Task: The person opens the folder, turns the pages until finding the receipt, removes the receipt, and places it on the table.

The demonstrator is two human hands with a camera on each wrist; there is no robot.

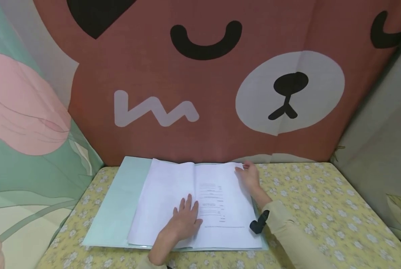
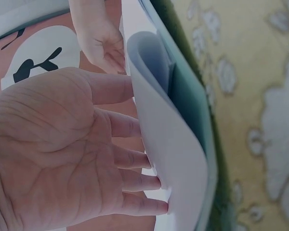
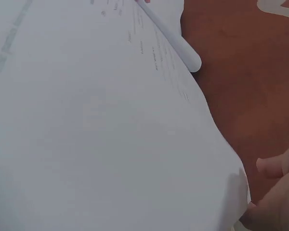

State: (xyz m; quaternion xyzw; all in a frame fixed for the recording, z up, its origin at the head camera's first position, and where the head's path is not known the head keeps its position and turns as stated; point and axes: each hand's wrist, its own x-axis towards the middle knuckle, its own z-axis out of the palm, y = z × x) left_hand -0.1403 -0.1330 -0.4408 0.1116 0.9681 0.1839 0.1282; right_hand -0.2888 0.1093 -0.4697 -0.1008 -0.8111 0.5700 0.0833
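A folder [image 1: 117, 209] with a pale green cover lies open, its white sheets spread to both sides. The left sheet [image 1: 160, 186] looks blank, and the right sheet [image 1: 232, 209] carries small printed lines. My left hand [image 1: 183, 220] rests with spread, straight fingers near the middle fold; the left wrist view shows its fingertips against a curved paper edge [image 2: 176, 139]. At the upper right corner of the right sheet, my right hand [image 1: 249, 177] pinches the paper. In the right wrist view, its fingers [image 3: 274, 207] show at the wavy sheet edge.
The folder lies on a table with a yellow floral cloth [image 1: 308, 209]. A brown cloth wall with a cartoon bear [image 1: 146, 142] rises right behind its top edge. Patterned curtains [image 1: 25, 168] hang at both sides. A black strap [image 1: 259, 222] is on the right wrist.
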